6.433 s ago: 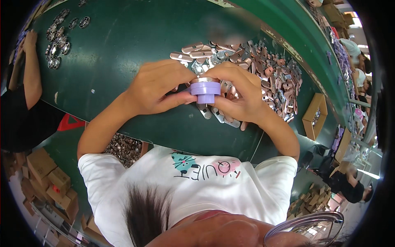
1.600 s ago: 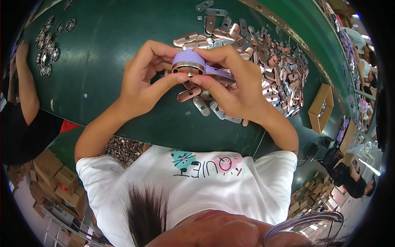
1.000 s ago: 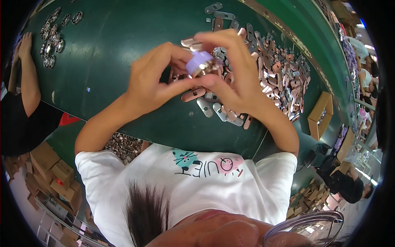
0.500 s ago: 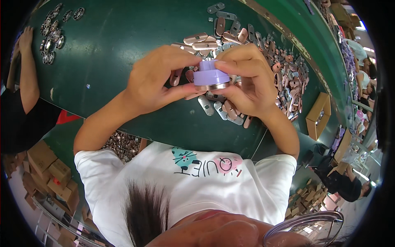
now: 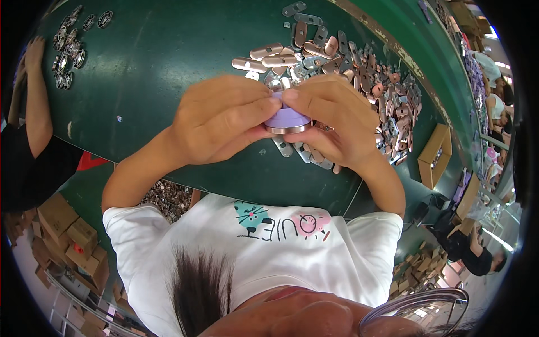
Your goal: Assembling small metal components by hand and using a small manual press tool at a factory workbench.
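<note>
Between my two hands, over the green table, is a round lavender plastic part point(image 5: 287, 119) with a silver metal rim along its lower edge. My left hand point(image 5: 222, 118) grips it from the left, thumb low by the rim and fingers bent over the top. From the right, my right hand point(image 5: 336, 118) pinches it, with fingertips on the upper piece and the thumb near the rim. Fingers cover much of its top. Just beyond it a shiny metal bit shows between the fingertips. Behind and beneath my hands lie loose oblong metal plates point(image 5: 266, 51), copper-coloured and silver.
A heap of small copper and silver pieces point(image 5: 393, 106) spreads along the right side. Farther right stands an open cardboard box point(image 5: 435, 157). Several round metal rings point(image 5: 64, 63) lie at far left, near another person's arm point(image 5: 38, 101). A container of small metal parts point(image 5: 168, 199) sits below the table edge.
Both hands have lowered slightly toward me and drawn closer together. My fingers have curled over the top of the lavender part, hiding more of it; it stays held.
</note>
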`<state>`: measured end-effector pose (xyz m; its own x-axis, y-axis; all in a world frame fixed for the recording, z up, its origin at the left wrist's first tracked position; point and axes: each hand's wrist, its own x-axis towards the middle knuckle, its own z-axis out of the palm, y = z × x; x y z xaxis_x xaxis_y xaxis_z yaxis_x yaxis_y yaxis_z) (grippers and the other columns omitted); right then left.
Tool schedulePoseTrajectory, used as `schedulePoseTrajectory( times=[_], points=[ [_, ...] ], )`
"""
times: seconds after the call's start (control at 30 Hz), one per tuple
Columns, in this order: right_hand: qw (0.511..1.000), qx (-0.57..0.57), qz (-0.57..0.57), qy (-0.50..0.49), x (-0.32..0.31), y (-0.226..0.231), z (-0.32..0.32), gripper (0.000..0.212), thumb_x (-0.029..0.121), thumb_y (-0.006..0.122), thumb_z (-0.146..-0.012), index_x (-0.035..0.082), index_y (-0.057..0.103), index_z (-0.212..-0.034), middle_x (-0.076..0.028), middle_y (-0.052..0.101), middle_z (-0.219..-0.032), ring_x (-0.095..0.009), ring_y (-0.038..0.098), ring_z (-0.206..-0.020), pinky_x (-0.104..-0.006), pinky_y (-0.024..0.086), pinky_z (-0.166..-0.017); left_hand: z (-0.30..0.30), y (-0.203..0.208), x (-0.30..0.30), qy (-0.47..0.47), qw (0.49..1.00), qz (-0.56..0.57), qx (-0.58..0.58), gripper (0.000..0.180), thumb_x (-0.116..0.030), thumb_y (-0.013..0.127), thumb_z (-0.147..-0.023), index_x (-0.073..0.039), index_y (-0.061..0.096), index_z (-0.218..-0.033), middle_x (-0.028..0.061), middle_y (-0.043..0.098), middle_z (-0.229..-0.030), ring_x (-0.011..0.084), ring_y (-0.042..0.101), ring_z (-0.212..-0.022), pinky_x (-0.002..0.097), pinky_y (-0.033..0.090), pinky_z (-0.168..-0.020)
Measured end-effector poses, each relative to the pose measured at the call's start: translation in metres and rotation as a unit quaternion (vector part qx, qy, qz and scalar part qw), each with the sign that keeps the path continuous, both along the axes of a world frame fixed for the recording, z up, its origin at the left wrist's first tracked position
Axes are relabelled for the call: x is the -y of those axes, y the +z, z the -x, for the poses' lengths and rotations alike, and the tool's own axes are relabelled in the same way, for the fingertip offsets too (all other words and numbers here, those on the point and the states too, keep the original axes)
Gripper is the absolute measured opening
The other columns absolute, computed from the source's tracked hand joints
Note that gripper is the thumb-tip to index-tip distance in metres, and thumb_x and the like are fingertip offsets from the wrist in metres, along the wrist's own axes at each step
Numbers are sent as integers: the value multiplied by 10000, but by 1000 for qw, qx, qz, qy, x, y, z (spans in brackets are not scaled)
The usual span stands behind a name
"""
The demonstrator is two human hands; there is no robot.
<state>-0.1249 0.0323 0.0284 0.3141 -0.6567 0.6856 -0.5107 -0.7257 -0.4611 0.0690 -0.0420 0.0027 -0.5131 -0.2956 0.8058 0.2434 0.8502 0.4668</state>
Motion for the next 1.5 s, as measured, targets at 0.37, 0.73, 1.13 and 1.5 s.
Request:
schedulePoseTrajectory(
  times=[0.37, 0.73, 1.13, 1.5],
  points=[
    [992, 71, -94, 51, -6, 11, 1, 351, 141, 785, -655, -14, 666, -946, -120, 628, -818, -227, 613, -686, -298, 477, -574, 2, -1, -1, -19, 997, 62, -39, 367, -96, 765, -670, 54, 621, -971, 121, 611, -764, 241, 614, -638, 298, 492, -498],
    [999, 26, -14, 35, -6, 2, -5, 307, 101, 768, -670, -43, 621, -897, -127, 596, -773, -257, 602, -664, -327, 484, -561, -4, -2, -4, -14, 999, 37, 2, 357, -74, 730, -703, 27, 590, -1016, 124, 617, -784, 237, 603, -596, 308, 474, -477],
    [999, 53, 1, 12, -9, -6, -9, 312, 66, 773, -656, -50, 612, -898, -146, 608, -789, -250, 598, -641, -303, 477, -540, -10, 1, -3, -46, 997, 0, 57, 405, -32, 726, -708, -4, 543, -1068, 134, 634, -864, 260, 628, -659, 329, 491, -555],
    [994, 39, -98, 5, -7, -5, -1, 420, 87, 797, -673, -29, 591, -1021, -112, 620, -844, -192, 570, -700, -254, 434, -517, -5, 2, -8, 9, 996, -14, 87, 471, -72, 785, -670, 32, 553, -1067, 152, 638, -877, 247, 624, -639, 288, 502, -553]
  ],
)
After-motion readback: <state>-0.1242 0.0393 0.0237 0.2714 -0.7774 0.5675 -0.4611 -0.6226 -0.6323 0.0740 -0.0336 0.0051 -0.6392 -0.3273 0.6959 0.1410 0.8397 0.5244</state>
